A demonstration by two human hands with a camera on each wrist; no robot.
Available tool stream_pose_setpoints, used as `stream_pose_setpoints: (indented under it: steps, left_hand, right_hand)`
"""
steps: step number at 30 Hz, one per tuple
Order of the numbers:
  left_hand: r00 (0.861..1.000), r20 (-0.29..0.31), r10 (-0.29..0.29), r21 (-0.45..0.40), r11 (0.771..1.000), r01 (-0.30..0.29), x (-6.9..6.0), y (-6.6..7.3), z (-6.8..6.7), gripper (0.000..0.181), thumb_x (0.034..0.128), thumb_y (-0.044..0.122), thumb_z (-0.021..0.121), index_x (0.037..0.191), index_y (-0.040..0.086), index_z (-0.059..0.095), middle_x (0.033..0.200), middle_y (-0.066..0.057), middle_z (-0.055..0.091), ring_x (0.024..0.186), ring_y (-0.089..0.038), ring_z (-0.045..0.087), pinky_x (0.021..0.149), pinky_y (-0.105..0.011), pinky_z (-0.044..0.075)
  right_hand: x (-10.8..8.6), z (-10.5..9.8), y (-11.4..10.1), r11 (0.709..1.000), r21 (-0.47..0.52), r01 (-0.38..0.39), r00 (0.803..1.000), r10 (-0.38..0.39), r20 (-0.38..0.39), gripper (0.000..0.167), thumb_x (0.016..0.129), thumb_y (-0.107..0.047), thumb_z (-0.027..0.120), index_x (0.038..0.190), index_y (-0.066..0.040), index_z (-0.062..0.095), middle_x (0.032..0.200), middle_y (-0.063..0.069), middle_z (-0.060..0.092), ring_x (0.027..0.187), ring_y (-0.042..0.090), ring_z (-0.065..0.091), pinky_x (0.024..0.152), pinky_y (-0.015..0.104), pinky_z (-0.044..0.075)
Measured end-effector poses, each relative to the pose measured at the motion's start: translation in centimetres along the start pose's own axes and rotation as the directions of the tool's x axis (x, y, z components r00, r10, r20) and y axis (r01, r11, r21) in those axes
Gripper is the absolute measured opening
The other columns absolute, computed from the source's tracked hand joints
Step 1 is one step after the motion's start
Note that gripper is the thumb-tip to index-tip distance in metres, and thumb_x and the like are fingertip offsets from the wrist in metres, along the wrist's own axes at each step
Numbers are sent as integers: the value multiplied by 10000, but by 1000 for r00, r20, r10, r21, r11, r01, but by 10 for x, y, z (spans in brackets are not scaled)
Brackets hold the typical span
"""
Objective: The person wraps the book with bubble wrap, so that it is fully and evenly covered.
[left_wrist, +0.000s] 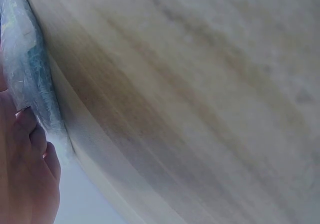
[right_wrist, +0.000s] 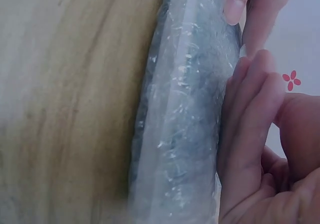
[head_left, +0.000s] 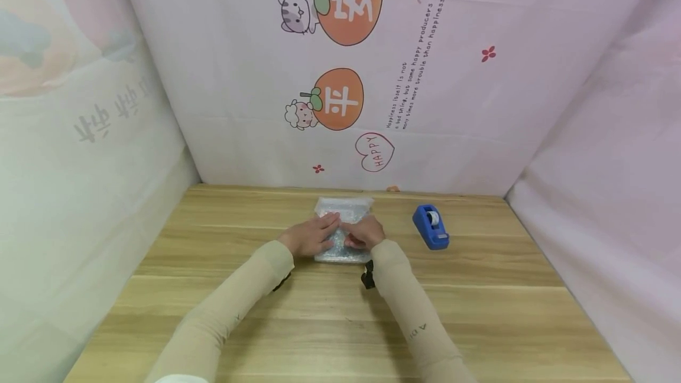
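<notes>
A flat item in clear bubble wrap (head_left: 340, 256) lies on the wooden table, its wrapping reaching beyond the hands at the far end. On its left side rests my left hand (head_left: 313, 236), fingers stretched across the top. My right hand (head_left: 366, 231) touches the upper surface from the right, its index finger pointing left and other fingers bent under. In the right wrist view, the right hand's fingers (right_wrist: 247, 134) lie against the crinkled bubble wrap (right_wrist: 182, 114). Part of the left hand (left_wrist: 27, 169) shows beside the wrap (left_wrist: 30, 58) in the left wrist view. What the wrap encloses is unclear.
A blue tape dispenser (head_left: 432, 228) with a roll of tape stands right of the package. Wood-grain table (head_left: 319, 324) spreads around the arms. Printed white cloth (head_left: 239, 105) hangs behind and at both sides.
</notes>
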State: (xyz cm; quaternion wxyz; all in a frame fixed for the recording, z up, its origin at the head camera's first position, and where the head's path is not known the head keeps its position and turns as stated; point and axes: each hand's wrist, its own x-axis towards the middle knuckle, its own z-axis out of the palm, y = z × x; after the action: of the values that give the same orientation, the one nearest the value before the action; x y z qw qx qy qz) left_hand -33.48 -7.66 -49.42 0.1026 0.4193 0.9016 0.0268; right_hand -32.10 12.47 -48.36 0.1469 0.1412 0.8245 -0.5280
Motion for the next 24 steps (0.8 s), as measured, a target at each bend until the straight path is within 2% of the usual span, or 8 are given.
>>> stream_pose_setpoints:
  steps: [5, 9, 12, 14, 16, 19, 22, 24]
  left_hand:
    - [1000, 7, -4, 12, 1000, 4, 0, -1, 1, 664, 1152, 373, 331, 1683, 12, 161, 1788, -154, 104, 1665, -320, 139, 1358, -446, 201]
    - [1000, 12, -10, 22, 1000, 10, 1, -1, 1, 671, 1152, 390, 321, 1686, 22, 152, 1791, -144, 91, 1668, -305, 130, 1360, -435, 195]
    - [1000, 8, -13, 23, 1000, 13, 2, -1, 2, 675, 1149, 398, 331, 1685, 23, 166, 1791, -144, 102, 1667, -300, 139, 1359, -432, 198]
    - [1000, 5, -16, 18, 1000, 16, 2, -1, 3, 675, 1148, 397, 339, 1685, 22, 175, 1790, -145, 110, 1666, -301, 145, 1359, -437, 200]
    - [1000, 5, -18, 11, 1000, 17, 2, 0, 3, 674, 1147, 395, 343, 1684, 20, 180, 1790, -145, 115, 1666, -302, 147, 1358, -443, 202]
    - [1000, 8, -24, 8, 1000, 24, 1, 1, 3, 673, 1149, 395, 334, 1687, 28, 168, 1792, -134, 107, 1668, -294, 138, 1358, -447, 202]
    - [999, 5, -33, 5, 999, 33, 1, 1, 3, 673, 1149, 399, 331, 1689, 32, 167, 1794, -124, 111, 1669, -288, 139, 1356, -451, 209]
    - [999, 2, -41, 4, 999, 41, 1, 0, 4, 671, 1149, 402, 330, 1690, 39, 171, 1795, -114, 115, 1669, -282, 139, 1356, -452, 212]
  right_hand:
    - [7, 0, -4, 983, -177, -43, 998, 33, -58, 400, 972, -374, 779, 706, -87, 696, 505, -48, 588, 404, 12, 532, 416, 135, 446]
    - [7, -4, -8, 949, -313, -39, 998, 24, -50, 446, 961, -445, 772, 688, -102, 687, 489, -50, 566, 408, 23, 495, 414, 156, 403]
    - [11, -8, -7, 896, -444, -13, 999, -1, -32, 506, 946, -537, 752, 667, -123, 667, 483, -50, 542, 423, 45, 457, 446, 195, 383]
    - [14, -11, -5, 837, -547, 5, 999, -23, -27, 560, 937, -618, 715, 652, -143, 638, 501, -50, 518, 454, 69, 439, 482, 228, 380]
    - [15, -13, -4, 776, -630, 12, 999, -41, -32, 606, 920, -697, 676, 698, -133, 670, 564, -32, 534, 512, 106, 457, 536, 264, 401]
    - [17, -14, -1, 720, -694, 3, 997, -53, -50, 687, 894, -766, 647, 907, -86, 741, 682, 18, 618, 619, 158, 537, 627, 319, 470]
    - [19, -14, 0, 705, -709, -8, 995, -62, -73, 803, 872, -781, 668, 1185, -45, 729, 826, 66, 696, 723, 202, 608, 722, 375, 536]
    - [21, -13, 2, 702, -712, -6, 994, -70, -78, 863, 848, -793, 688, 1263, -37, 709, 904, 83, 736, 765, 214, 632, 774, 401, 565]
